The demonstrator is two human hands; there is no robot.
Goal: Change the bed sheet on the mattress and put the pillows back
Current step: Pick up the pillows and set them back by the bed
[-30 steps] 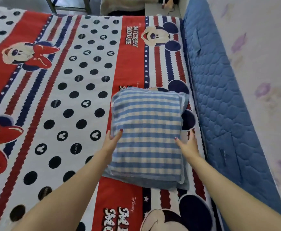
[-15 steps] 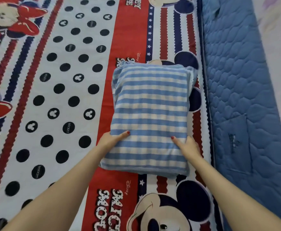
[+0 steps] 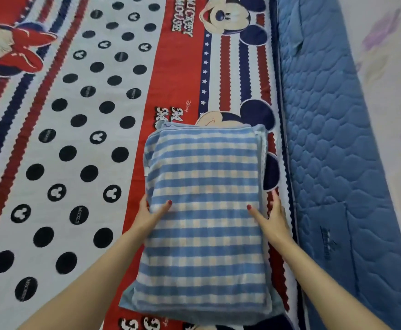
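Lying on the bed: a plump rectangular pillow in a soft blue-and-cream checked cotton cover [image 3: 204, 210], puffed in the middle, its flat stitched border showing along the near and far edges. Underneath, spread smooth and nearly wrinkle-free: a printed cartoon-mouse bed sheet [image 3: 80, 139] with red scalloped stripes, navy stripes, white stars and a white panel of black dots. Pillow placed near the sheet's right border, just beside the blue quilted mattress side [image 3: 337, 151], padded with stitched honeycomb-like cells and a small sewn label.

Left hand [image 3: 147, 215] at the pillow's left edge, thumb laid on top of the checked cloth, remaining fingers tucked along the side; grip narrow, holding the pillow edge. Right hand [image 3: 272, 216] at the pillow's right edge, thumb on top of the fabric, fingers straight and pressed against the side rather than curled; grip wide, flat against the cover. Red polish on the visible thumbnails. Both bare forearms reaching in from the bottom corners.

Right of the mattress: a pale floor or wall surface [image 3: 389, 67] with faint purple floral marks, blurred.
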